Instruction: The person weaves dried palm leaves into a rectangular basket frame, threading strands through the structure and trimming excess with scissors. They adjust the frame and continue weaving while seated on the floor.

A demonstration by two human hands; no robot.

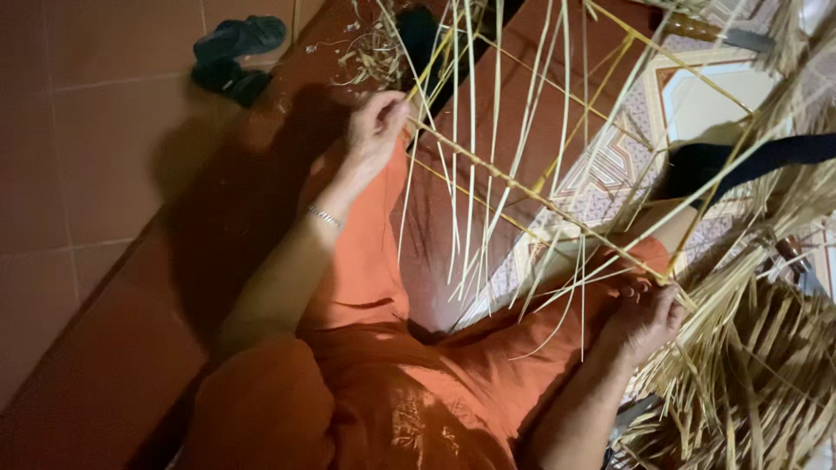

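The left hand (pixel 376 126) is closed around one end of a long pale-yellow rod wrapped with split bamboo strips (pixel 522 187); the right hand (pixel 646 320) pinches the other end of that rod, its fingers curled in close where the strips bunch together. The rod runs slantwise between the two hands, above the lap in orange trousers (pixel 392 365).

As a judgement of progress: only part of the weaving looks done. From the rod between the hands, many thin straw-coloured strips (pixel 470 174) stand loose and fan out away from the person, crossing a frame of thin yellow bamboo sticks (pixel 679 65) — they are anchored at the rod but not yet interlaced further up. Beside and below the right hand lies a thick heap of flat dried strips (pixel 749 365), apparently stock not yet worked in. Beyond the left hand, curled shavings and offcuts (pixel 374 52) litter the red-brown tiled floor (pixel 104 174), and a pair of dark sandals (pixel 235 57) sits further off. So a first row seems fixed — the body of the piece is left to weave.
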